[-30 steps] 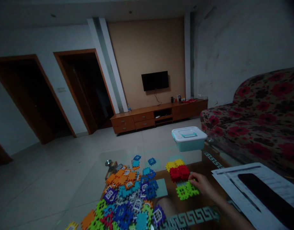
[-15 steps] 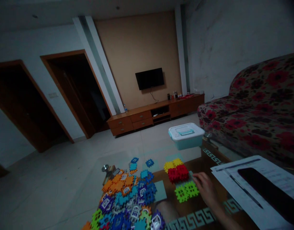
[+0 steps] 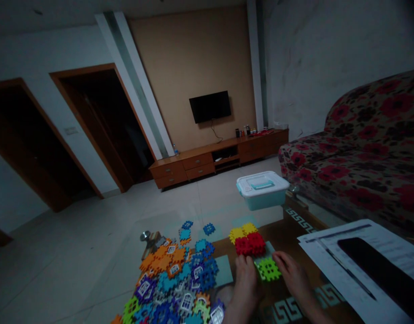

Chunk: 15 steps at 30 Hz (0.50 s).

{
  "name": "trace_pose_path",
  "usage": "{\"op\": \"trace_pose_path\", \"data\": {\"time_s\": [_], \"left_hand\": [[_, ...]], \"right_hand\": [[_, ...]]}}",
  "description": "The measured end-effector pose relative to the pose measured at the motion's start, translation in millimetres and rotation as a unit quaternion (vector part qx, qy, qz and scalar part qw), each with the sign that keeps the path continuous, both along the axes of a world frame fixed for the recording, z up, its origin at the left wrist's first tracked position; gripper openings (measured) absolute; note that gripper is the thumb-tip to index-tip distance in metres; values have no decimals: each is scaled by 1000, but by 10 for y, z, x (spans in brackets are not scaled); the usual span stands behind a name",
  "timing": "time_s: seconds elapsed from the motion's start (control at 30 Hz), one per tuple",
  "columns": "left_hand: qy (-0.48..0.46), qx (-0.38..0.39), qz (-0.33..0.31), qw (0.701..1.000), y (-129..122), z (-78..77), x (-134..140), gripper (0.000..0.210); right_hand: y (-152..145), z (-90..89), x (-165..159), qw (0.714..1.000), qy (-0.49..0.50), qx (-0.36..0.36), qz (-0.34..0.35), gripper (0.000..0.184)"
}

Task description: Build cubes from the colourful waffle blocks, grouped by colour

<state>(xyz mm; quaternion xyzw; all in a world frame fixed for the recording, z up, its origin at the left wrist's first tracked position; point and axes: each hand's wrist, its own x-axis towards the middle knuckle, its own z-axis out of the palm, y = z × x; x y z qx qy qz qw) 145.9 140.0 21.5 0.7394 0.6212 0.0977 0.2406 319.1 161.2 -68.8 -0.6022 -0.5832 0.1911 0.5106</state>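
Two lime-green interlocking plastic blocks (image 3: pixel 269 269) with toothed edges lie on the glass-topped table, close to the red ones. My left hand (image 3: pixel 244 281) is closed at their left end and hides part of it. At the right edge, my right hand (image 3: pixel 292 273) has its thumb and fingers drawn together against the green blocks. Just beyond the left fingertips sit red blocks (image 3: pixel 250 244), and behind those are yellow blocks (image 3: pixel 243 232).
A heap of mixed blocks (image 3: pixel 173 274) spreads over the table's left part. A lidded teal box (image 3: pixel 263 191) stands at the far side. To the right lie papers (image 3: pixel 328 252), a pen (image 3: pixel 350 274) and a black phone (image 3: pixel 378 274). A flowered sofa (image 3: pixel 355 153) is beyond.
My left hand has come into view and reached the left end of the green blocks. My right hand has shifted slightly nearer to me. The camera view has moved a little.
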Motion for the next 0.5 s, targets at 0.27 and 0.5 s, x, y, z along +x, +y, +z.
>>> {"op": "trace_pose_path", "data": {"time_s": [0.27, 0.5], "left_hand": [[-4, 10, 24, 1000, -211, 86, -178, 53], [53, 53, 132, 988, -1020, -64, -1313, 58]], "right_hand": [[-12, -63, 92, 1000, -13, 2, 20, 45], [-326, 161, -436, 984, -99, 95, 114, 27]]}}
